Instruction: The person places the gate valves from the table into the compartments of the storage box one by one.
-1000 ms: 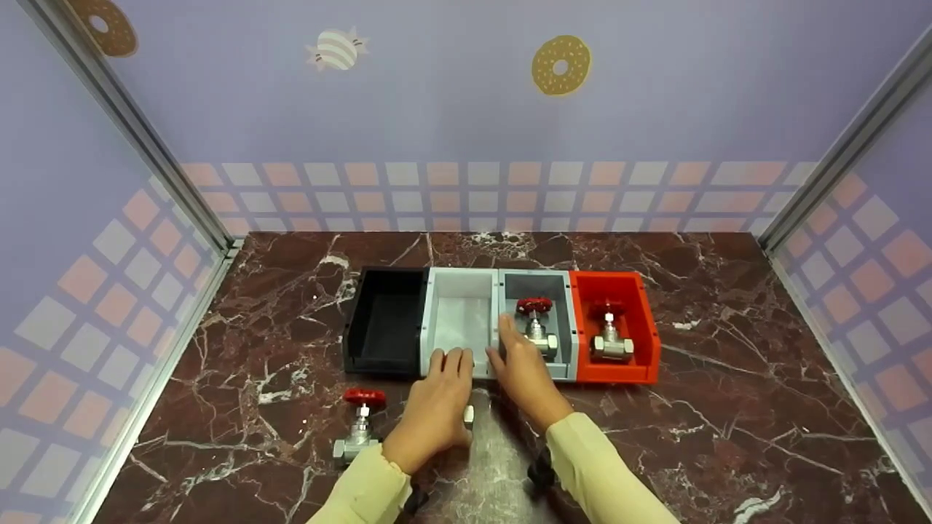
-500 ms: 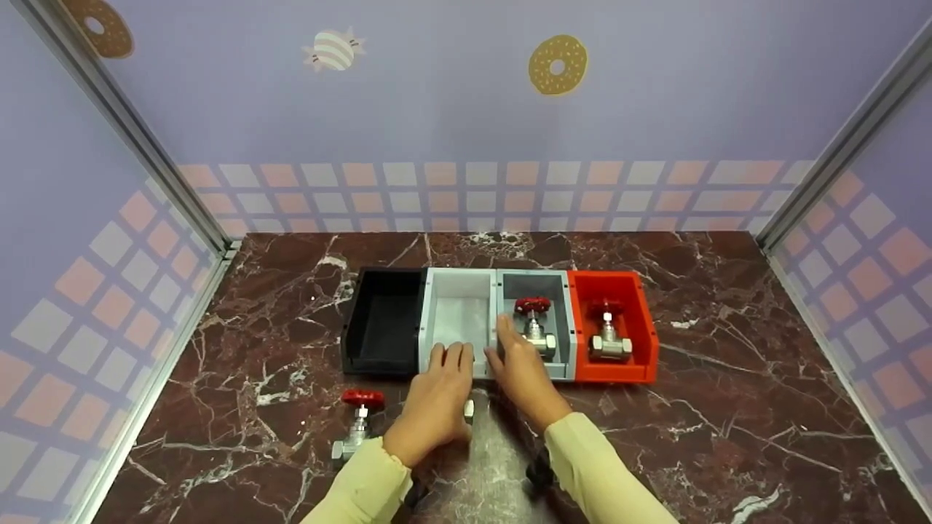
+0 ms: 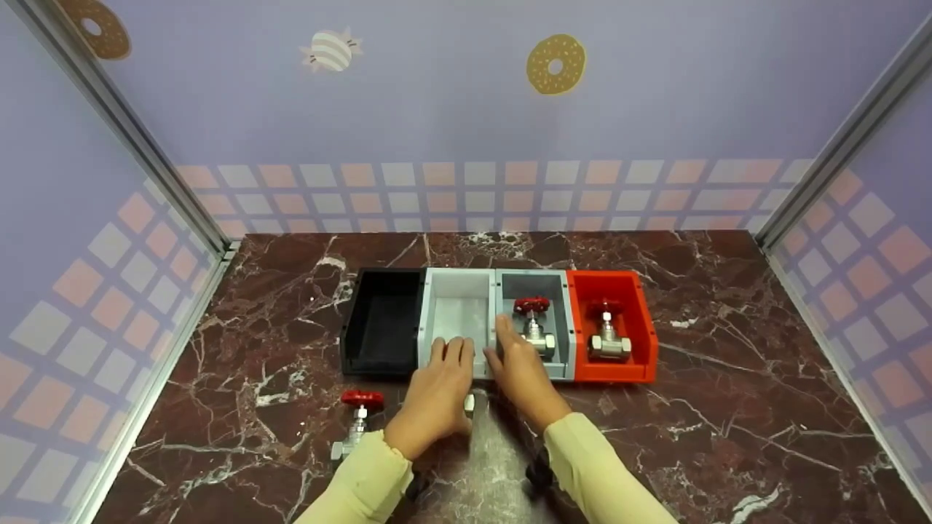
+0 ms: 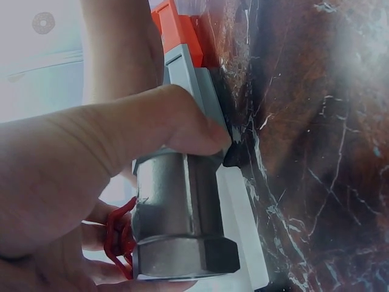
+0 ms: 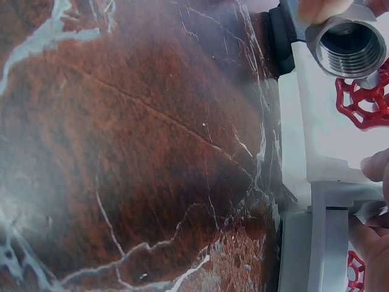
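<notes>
Left wrist view: left hand [image 4: 61, 173] is clamped on the held valve [image 4: 182, 210], thumb across its metal body, a hold that probably carries the weight without loading the red wheel [image 4: 123, 237]. The held valve is at the front of the white bin [image 3: 460, 300]; contact cannot be confirmed. Right hand [image 3: 526, 372] straddles the wall between the white bin and gray bin [image 3: 528, 283], probably as a steady; whether its fingers pinch cannot be told. Right of the white bin, the gray bin and red bin [image 3: 646, 335] hold one valve each, wheels rearward, presumably for matching orientation. Left of it stands the black bin [image 3: 389, 313]; a spare valve [image 3: 358, 431] lies front-left, within easy reach.
</notes>
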A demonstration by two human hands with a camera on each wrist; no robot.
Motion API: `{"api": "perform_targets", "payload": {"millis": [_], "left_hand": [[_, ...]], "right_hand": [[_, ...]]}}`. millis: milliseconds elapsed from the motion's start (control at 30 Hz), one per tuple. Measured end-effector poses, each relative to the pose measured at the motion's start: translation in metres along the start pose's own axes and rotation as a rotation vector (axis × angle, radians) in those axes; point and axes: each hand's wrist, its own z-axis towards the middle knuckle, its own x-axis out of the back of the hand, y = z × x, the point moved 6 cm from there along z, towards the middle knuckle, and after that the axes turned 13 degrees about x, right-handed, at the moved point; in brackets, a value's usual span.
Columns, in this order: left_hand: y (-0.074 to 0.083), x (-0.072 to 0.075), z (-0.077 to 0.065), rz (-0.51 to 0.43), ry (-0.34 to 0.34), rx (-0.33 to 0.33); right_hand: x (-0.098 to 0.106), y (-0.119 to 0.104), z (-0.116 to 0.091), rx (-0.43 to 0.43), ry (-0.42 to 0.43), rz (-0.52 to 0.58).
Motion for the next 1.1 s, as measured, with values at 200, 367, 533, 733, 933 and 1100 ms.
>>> {"api": "perform_targets", "payload": {"millis": [200, 367, 533, 733, 933, 1100], "left_hand": [[0.000, 0.001, 0.003, 0.004, -0.011, 0.002], [0.000, 0.001, 0.005, 0.000, -0.020, 0.003], [0.001, 0.004, 0.008, -0.001, 0.010, -0.014], [0.002, 0.006, 0.012, 0.012, 0.020, -0.018], [0.001, 0.006, 0.016, 0.015, -0.012, -0.002], [0.000, 0.007, 0.019, 0.019, -0.012, -0.003]], "right_hand": [[-0.001, 0.001, 0.000, -0.003, -0.003, 0.000], [0.000, 0.000, 0.000, -0.005, 0.000, -0.002], [0.001, 0.000, 0.000, -0.008, -0.004, 0.005], [0.001, 0.000, 0.000, -0.013, -0.011, 0.020], [0.001, 0.000, 0.000, -0.001, 0.007, 0.009], [0.002, -0.001, 0.000, 0.007, 0.015, 0.000]]}}
